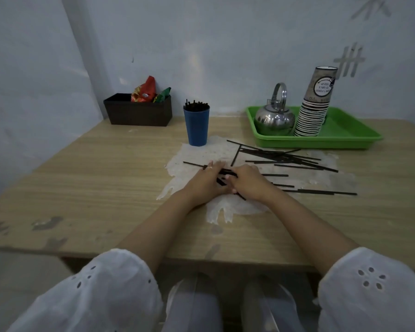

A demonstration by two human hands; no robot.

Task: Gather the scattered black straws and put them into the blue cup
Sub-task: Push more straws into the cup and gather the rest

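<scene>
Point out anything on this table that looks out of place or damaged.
Black straws lie strewn at crossing angles in front of the green tray, not in the blue cup. Beneath them the table shows a ragged pale patch.
</scene>
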